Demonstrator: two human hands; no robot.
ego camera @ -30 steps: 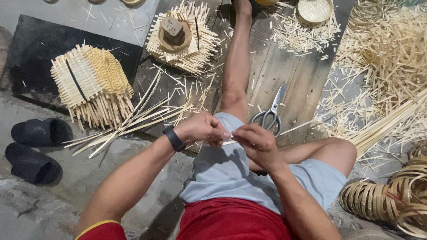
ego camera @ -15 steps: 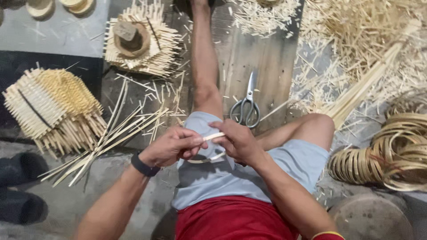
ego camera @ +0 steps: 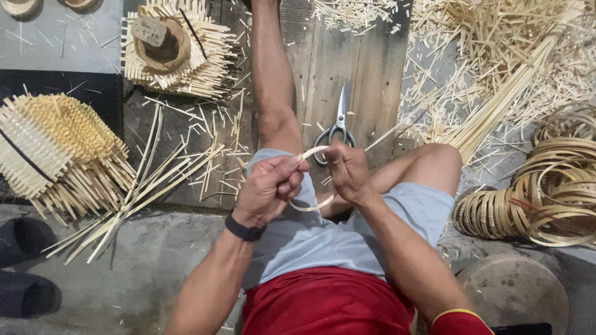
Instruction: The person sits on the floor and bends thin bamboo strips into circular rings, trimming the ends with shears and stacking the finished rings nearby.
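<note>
I sit on the floor with one leg stretched out over a wooden board. Both hands are above my lap. My left hand and my right hand grip a thin pale bamboo strip that is bent into a small loop between them. One end of the strip sticks out to the right past my right fingers. A black band sits on my left wrist. Steel scissors lie shut on the board just beyond my hands.
Woven bamboo pieces and long loose strips lie at the left. Another woven piece with a wooden form sits at the back. Coiled bamboo hoops pile at the right, offcuts behind. Black sandals rest at the lower left.
The strip was held nearly straight between my hands; it is now curved into a loop. My hands have risen slightly, and the view has shifted left.
</note>
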